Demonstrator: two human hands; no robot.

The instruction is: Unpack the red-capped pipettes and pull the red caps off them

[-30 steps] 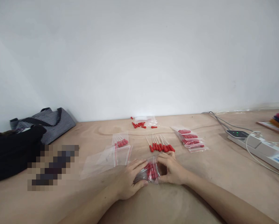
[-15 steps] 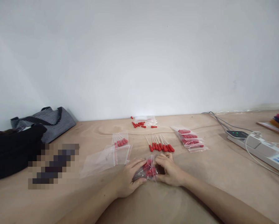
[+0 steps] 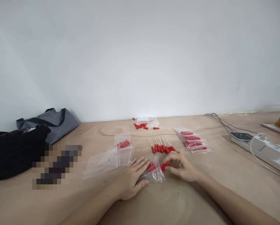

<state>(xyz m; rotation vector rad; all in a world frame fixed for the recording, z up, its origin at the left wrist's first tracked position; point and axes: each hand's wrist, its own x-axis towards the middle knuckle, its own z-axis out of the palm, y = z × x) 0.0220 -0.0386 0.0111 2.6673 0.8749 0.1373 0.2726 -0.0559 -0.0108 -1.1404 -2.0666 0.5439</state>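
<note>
From my end, the work looks partway through. I have the right hand (image 3: 179, 165) pinching a red bulb (image 3: 164, 166) between thumb and fingers, right at the right-hand edge of a clear bag (image 3: 158, 177). I can't tell whether the bulb's inner end is inside it. My left hand (image 3: 135, 178) lies flat over the left part of that bag, fingers stretched out and not curled round anything, steadying it on the desk (image 3: 140, 207). More red bulbs show through the plastic between my hands, so I judge this bag partly filled; its mouth doesn't look sealed to me, though glare hides the detail.

What seems done lies to the right: overlapping filled bags (image 3: 196, 144), four by my reading, each with red inside. To the left, a smaller clear packet (image 3: 122, 140) holds pale sticks with red ends. Nearer than it, I see a flat clear bag with red stripes (image 3: 125, 156), seemingly with nothing in it, and more clear plastic (image 3: 100, 164) spread to its left.

What seems left is unbagged: a row of red-ended sticks (image 3: 162, 148) just beyond my right hand, and loose red pieces (image 3: 140, 126) at the far side, beside more clear bags (image 3: 149, 121).
</note>
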